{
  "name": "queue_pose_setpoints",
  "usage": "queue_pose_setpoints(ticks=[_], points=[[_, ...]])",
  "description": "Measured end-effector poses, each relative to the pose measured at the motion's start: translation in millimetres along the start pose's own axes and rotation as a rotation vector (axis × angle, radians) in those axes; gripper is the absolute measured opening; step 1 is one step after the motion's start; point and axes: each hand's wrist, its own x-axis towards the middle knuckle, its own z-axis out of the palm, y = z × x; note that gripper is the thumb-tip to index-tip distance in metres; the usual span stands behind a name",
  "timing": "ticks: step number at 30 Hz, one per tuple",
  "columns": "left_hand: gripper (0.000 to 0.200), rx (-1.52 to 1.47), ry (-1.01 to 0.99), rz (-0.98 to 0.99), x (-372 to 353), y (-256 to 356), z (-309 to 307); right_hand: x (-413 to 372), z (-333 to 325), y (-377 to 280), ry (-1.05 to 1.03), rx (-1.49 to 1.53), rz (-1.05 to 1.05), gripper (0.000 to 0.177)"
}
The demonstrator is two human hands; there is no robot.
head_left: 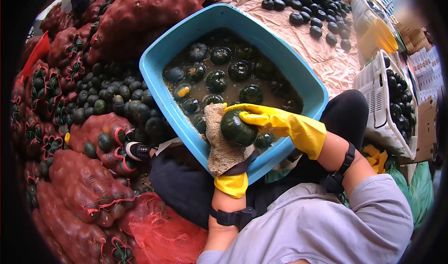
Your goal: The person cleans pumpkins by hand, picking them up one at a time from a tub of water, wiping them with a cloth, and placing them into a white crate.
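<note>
While dark squashes (216, 81) sit in the blue tub (154, 77), your right hand (261, 118) and mitted left hand (223, 154) hold one green squash (239, 129) over its near side.

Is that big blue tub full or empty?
Partly full: the tub holds murky water and many dark green pumpkins, with bare wall showing above the water.
</note>
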Motion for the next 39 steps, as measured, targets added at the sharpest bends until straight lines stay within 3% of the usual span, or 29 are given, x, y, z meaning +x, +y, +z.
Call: queue_pose_setpoints(ticks=[2,4,5,6,8,9,12,13,14,16,18,20,21,22,24,26,28,31,33,34,36,37,38,39], points=[[0.035,0.248,0.005,0.167,0.6,7.3,-5.0,0.7,5.0,-1.2,0.112,-0.121,-0.160,0.057],[0.041,0.230,-0.004,0.143,1.2,8.8,-5.3,2.4,7.5,-4.0,0.244,-0.269,-0.308,0.057],[0.045,0.199,-0.010,0.099,0.5,10.6,-4.9,3.8,19.7,-1.6,0.595,-0.580,-0.364,0.058],[0.048,0.156,-0.013,0.053,-0.2,10.6,-3.7,11.9,7.9,11.9,0.702,-0.967,-0.511,0.067],[0.055,0.118,-0.052,-0.002,-2.6,17.0,-8.5,10.1,10.9,21.3,0.681,-1.052,-0.451,0.073],[0.059,0.097,-0.089,-0.018,-1.2,20.4,-13.2,-0.4,28.2,4.8,0.597,-0.718,-0.138,0.077],[0.069,-0.003,-0.252,-0.082,4.3,30.8,-29.4,-16.1,22.4,-5.2,0.407,-0.787,-0.227,0.073],[0.070,-0.021,-0.271,-0.097,4.1,32.5,-29.5,-26.3,30.8,-24.3,0.359,-0.636,-0.052,0.070],[0.070,0.003,-0.247,-0.083,3.1,31.1,-27.3,-17.9,15.2,-5.2,0.200,-0.201,-0.107,0.065],[0.071,0.070,-0.164,-0.050,0.0,26.9,-18.7,-2.7,35.1,23.1,0.340,0.530,-0.128,0.062],[0.072,0.175,-0.068,-0.001,-6.9,27.0,-12.1,20.7,41.7,52.3,0.688,0.329,-0.273,0.060],[0.073,0.257,-0.032,0.056,-11.6,28.3,-12.4,29.0,4.6,75.4,0.678,-0.464,-0.426,0.065],[0.074,0.282,-0.039,0.095,-10.8,30.1,-18.0,5.9,19.8,35.9,0.594,-0.683,-0.377,0.069],[0.074,0.304,-0.063,0.141,-7.3,32.8,-26.8,4.4,21.2,39.5,0.525,-0.791,-0.516,0.069],[0.075,0.251,-0.167,0.157,0.6,34.6,-37.8,-6.3,21.6,26.5,0.453,-0.733,-0.425,0.067],[0.067,0.125,-0.188,0.015,-0.8,22.0,-34.4,-9.8,25.4,19.5,0.346,-0.173,-0.156,0.056],[0.065,0.113,-0.126,-0.074,-6.9,17.6,-26.2,-0.9,38.4,33.2,0.388,0.411,-0.098,0.055],[0.072,0.242,-0.082,-0.109,-13.3,36.1,-18.3,5.8,17.9,59.5,0.493,-0.262,-0.217,0.062],[0.085,0.309,-0.120,0.009,-15.4,38.7,-19.0,10.7,11.2,48.9,0.624,-0.477,-0.048,0.063],[0.082,0.342,-0.154,0.047,-12.3,33.3,-21.3,8.7,12.6,48.6,0.591,-0.527,-0.142,0.067],[0.068,0.352,-0.159,0.047,-4.4,20.9,-22.7,7.4,12.4,57.4,0.439,-0.410,-0.232,0.073],[0.055,0.356,-0.140,0.069,0.5,15.3,-22.7,11.1,7.2,59.1,0.392,-0.223,-0.162,0.076],[0.043,0.352,-0.097,0.128,2.5,4.0,-20.1,-1.3,15.9,37.3,0.408,0.091,0.057,0.080],[0.032,0.351,-0.052,0.188,4.7,-7.3,-17.5,7.2,7.2,58.4,0.337,0.313,0.045,0.083]])
